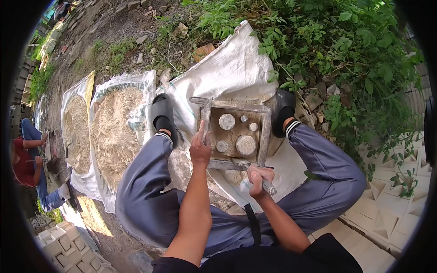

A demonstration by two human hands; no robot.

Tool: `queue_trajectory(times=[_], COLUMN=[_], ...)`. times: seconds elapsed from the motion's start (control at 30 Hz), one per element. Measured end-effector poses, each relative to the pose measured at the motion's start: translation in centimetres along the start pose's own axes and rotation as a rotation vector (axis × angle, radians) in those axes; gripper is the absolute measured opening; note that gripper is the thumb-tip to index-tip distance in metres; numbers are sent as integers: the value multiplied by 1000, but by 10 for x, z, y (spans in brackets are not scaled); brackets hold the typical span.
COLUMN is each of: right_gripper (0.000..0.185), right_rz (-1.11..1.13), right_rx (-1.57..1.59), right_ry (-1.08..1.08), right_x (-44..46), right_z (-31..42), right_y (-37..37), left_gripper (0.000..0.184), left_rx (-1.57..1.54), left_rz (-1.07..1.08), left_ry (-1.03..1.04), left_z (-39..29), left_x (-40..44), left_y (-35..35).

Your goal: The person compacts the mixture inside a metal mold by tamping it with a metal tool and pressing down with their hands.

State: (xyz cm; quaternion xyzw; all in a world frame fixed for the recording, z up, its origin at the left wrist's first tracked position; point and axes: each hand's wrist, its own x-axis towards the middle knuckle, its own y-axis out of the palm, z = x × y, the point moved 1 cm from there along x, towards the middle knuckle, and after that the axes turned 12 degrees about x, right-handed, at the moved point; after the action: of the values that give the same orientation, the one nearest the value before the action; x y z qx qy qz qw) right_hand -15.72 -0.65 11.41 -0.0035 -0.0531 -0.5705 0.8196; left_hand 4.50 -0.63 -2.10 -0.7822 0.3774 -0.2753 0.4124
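Green foliage (346, 54) fills 2 o'clock from the grey frame (265, 141), beside a white woven sheet (218, 75); co-worker in red (23, 157) far off at 9, sandy piles (119, 141) nearer, same direction. Dark slippers (161, 107) at 10 and 2 hem the frame in, little room sideways. Frame itself lies on the sheet between the legs, sandy fill (234, 133) inside. Left hand (200, 149) at 8: index finger stretched along the side bar, grip of the other fingers unclear. Right hand (260, 181) at 5: fingers clenched round a rod-like tool (269, 188), far end at the near bar. Step in hand looks like working fill along that near edge; next move probably calls for a steady frame, careful strokes. Five pale round pieces (246, 144) stand in the way, biggest at 5, smallest at 1.
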Motion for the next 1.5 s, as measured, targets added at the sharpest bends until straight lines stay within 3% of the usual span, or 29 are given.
queue_trajectory(times=[0.13, 0.27, 0.3, 0.4, 0.57, 0.63, 0.7, 0.73, 0.83, 0.93, 1.0, 1.1, 1.27, 1.33, 1.47, 1.5], right_gripper=[24, 23, 23, 23, 29, 34, 40, 40, 38, 39, 38, 37, 38, 34, 30, 30], right_rz=[69, 85, 85, 55, 156, 155, -192, -178, -284, -107, -106, -63, -63, -284, -212, -209], right_rx=[-53, 68, -34, 44, 10, -3, 222, 219, 170, 55, 27, -148, -368, -239, -352, -351], right_ry=[17, -133, -64, -40, -106, -75, 139, 156, -128, 45, 17, -381, -310, -292, -84, -100], right_x=[19, 2, 10, 22, 20, 21, 18, 17, 19, 30, 26, 17, 22, 12, 19, 20], right_z=[48, -7, 4, 36, -2, 14, 33, 37, 33, 27, 39, 42, 44, 52, 34, 38], right_y=[31, 33, 40, 55, 58, 58, 45, 42, 33, 15, 15, 27, 38, 33, 30, 31], left_gripper=[50, 51, 51, 52, 52, 51, 51, 51, 50, 50, 50, 50, 49, 49, 49, 50], left_rx=[-65, -65, -78, -64, -84, -68, -82, -84, -40, -86, -92, -64, -66, -53, -111, -99], left_rz=[63, 71, 52, 63, 68, 129, 97, 72, 100, 101, 103, 76, 129, 127, 59, 129], left_ry=[-56, -47, -37, -42, -36, -78, -68, -52, -73, -71, -76, -64, -94, -90, -46, -94], left_z=[0, 3, 4, 3, 2, 3, 2, 4, 6, 4, 1, 5, 1, 4, 3, 2], left_x=[3, 3, 3, 4, 4, 4, 7, 3, 3, 4, 3, 7, 5, 5, 3, 5], left_y=[0, -1, 1, 2, 0, -2, 1, 0, 2, 2, 0, 1, -1, -3, 3, 1])
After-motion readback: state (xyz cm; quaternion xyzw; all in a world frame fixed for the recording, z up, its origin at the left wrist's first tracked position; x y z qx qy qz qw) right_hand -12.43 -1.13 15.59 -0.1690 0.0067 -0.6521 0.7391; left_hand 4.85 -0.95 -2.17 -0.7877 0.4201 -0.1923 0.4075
